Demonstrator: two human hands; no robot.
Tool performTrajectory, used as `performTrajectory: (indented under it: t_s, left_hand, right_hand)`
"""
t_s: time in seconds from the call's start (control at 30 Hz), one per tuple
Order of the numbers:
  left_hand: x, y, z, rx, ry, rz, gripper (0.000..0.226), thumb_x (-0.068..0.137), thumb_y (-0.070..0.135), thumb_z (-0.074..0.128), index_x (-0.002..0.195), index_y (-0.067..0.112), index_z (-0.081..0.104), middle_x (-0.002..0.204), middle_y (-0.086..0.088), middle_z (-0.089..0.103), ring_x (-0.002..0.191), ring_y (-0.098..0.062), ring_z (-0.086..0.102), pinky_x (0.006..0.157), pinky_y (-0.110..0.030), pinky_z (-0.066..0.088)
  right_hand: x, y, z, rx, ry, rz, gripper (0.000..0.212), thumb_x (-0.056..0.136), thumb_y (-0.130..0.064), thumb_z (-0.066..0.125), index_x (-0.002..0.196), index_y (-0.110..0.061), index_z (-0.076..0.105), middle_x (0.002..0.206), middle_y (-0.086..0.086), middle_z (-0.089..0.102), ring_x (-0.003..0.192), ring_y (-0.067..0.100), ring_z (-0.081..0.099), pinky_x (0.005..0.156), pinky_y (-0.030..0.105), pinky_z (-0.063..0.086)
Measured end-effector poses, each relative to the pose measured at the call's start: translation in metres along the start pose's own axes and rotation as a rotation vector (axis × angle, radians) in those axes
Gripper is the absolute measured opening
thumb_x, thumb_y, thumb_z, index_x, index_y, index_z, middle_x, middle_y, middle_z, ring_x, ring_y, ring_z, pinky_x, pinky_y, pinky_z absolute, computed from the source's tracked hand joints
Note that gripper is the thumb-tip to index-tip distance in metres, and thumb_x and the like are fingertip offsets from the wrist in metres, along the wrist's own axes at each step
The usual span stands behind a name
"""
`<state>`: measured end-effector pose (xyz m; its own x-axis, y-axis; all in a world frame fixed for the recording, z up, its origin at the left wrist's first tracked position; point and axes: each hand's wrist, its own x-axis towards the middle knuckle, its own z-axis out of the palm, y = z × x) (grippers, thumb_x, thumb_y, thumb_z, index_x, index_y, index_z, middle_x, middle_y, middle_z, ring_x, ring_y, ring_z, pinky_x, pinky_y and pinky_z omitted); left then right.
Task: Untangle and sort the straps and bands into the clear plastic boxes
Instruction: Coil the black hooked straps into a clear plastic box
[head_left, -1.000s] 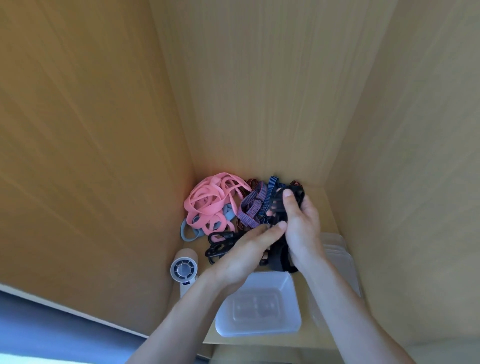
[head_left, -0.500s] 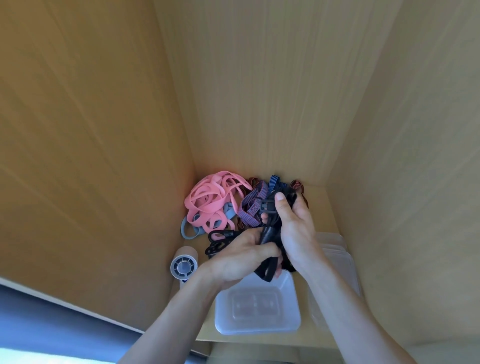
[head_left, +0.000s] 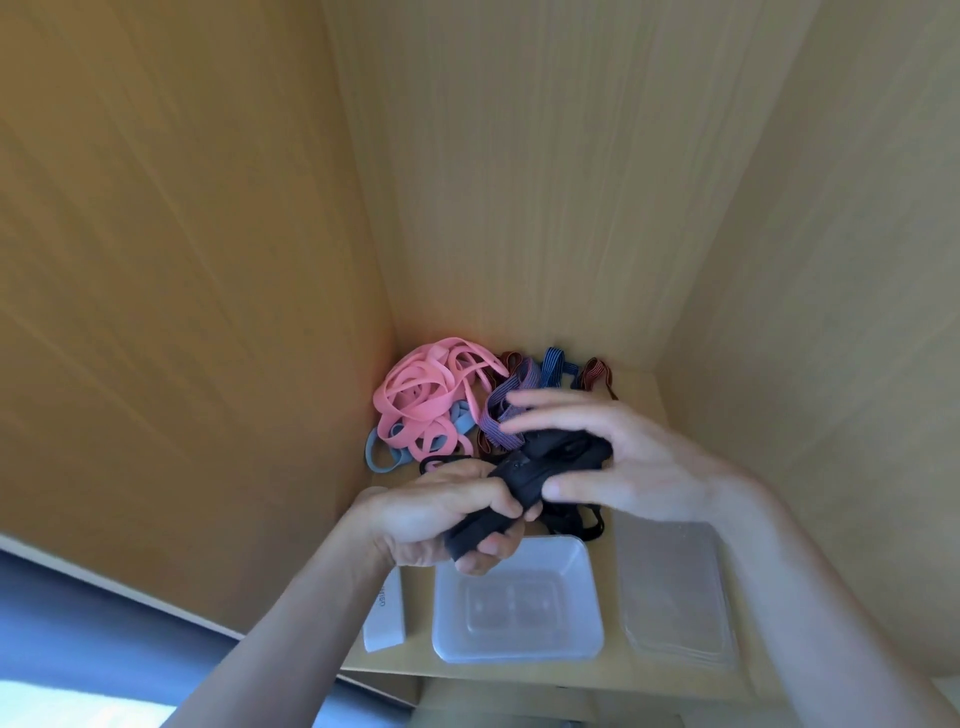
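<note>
While the left hand (head_left: 441, 519) clamps the bunched black strap (head_left: 524, 475) at lower centre, the right hand (head_left: 634, 462) cradles it with fingers straight and spread. Untangling seems to be in hand. Next the strap needs pulling free, then lowering into the clear box (head_left: 589, 571) just below.
</note>
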<state>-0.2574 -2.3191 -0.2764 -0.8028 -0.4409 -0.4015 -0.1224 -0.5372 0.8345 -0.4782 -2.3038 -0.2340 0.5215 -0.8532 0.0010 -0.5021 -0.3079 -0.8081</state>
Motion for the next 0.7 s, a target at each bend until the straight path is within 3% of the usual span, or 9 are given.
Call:
performTrajectory:
  t_s: [0.07,0.17,0.3,0.4,0.5,0.57,0.63,0.7]
  left_hand:
    - [-0.002,0.004,-0.001,0.025,-0.015,-0.016,0.006,0.089,0.01,0.046,0.088,0.006,0.05,0.054,-0.008,0.044,0.036,-0.015,0.037,0.038,-0.018,0.034]
    - [-0.002,0.004,-0.002,0.054,0.001,-0.005,0.008,0.089,0.011,0.044,0.089,0.005,0.049,0.052,-0.009,0.045,0.035,-0.015,0.038,0.038,-0.017,0.033]
    - [0.003,0.002,-0.002,0.003,0.092,0.071,0.008,0.089,0.013,0.044,0.088,0.006,0.048,0.054,-0.01,0.044,0.037,-0.017,0.04,0.041,-0.021,0.035]
    - [0.008,-0.002,0.001,-0.086,0.215,0.158,0.011,0.088,0.015,0.048,0.084,0.006,0.052,0.06,-0.01,0.042,0.045,-0.02,0.04,0.047,-0.026,0.035]
    - [0.014,-0.005,0.009,-0.169,0.384,0.247,0.026,0.092,0.01,0.048,0.069,0.007,0.06,0.059,-0.012,0.045,0.05,-0.023,0.041,0.052,-0.031,0.036]
    - [0.018,-0.008,0.013,-0.198,0.506,0.287,0.028,0.096,0.004,0.044,0.072,0.002,0.059,0.061,-0.016,0.049,0.051,-0.024,0.045,0.051,-0.032,0.04]
    - [0.021,-0.012,0.013,-0.179,0.58,0.296,0.02,0.096,0.003,0.043,0.081,0.0,0.056,0.064,-0.019,0.051,0.053,-0.025,0.047,0.052,-0.032,0.042]
    - [0.025,-0.017,0.013,-0.151,0.621,0.285,0.018,0.097,0.007,0.043,0.084,-0.001,0.053,0.067,-0.018,0.052,0.057,-0.026,0.049,0.053,-0.033,0.042]
  right_hand:
    - [0.002,-0.002,0.007,-0.079,-0.016,-0.006,0.029,0.081,-0.025,0.08,0.108,-0.023,0.07,0.119,-0.01,0.062,0.113,0.006,0.055,0.098,0.018,0.043]
    - [0.005,0.002,0.014,-0.102,-0.01,0.126,0.021,0.081,-0.041,0.074,0.094,-0.026,0.065,0.091,-0.008,0.067,0.084,0.009,0.062,0.083,0.045,0.052]
    - [0.003,0.01,0.025,-0.081,0.126,0.185,0.021,0.088,-0.043,0.06,0.092,-0.022,0.059,0.077,-0.006,0.065,0.07,0.016,0.062,0.071,0.051,0.053]
    - [0.004,0.014,0.049,-0.048,0.328,0.172,0.011,0.098,-0.03,0.053,0.105,-0.022,0.056,0.086,-0.008,0.065,0.08,0.014,0.062,0.078,0.049,0.052]
    - [0.006,0.012,0.082,0.206,0.419,0.15,0.031,0.096,-0.029,0.048,0.127,-0.036,0.048,0.115,-0.002,0.062,0.098,0.014,0.064,0.089,0.04,0.055]
    - [0.004,0.01,0.099,0.363,0.406,0.137,0.045,0.095,-0.036,0.046,0.139,-0.046,0.038,0.131,-0.001,0.056,0.112,0.013,0.061,0.099,0.036,0.051]
    - [0.003,0.007,0.105,0.463,0.428,0.104,0.047,0.096,-0.045,0.041,0.144,-0.044,0.038,0.132,-0.006,0.057,0.114,0.012,0.058,0.1,0.035,0.049]
    - [0.005,0.011,0.105,0.532,0.508,0.103,0.045,0.1,-0.041,0.038,0.142,-0.032,0.05,0.119,-0.001,0.066,0.101,0.019,0.063,0.088,0.036,0.055]
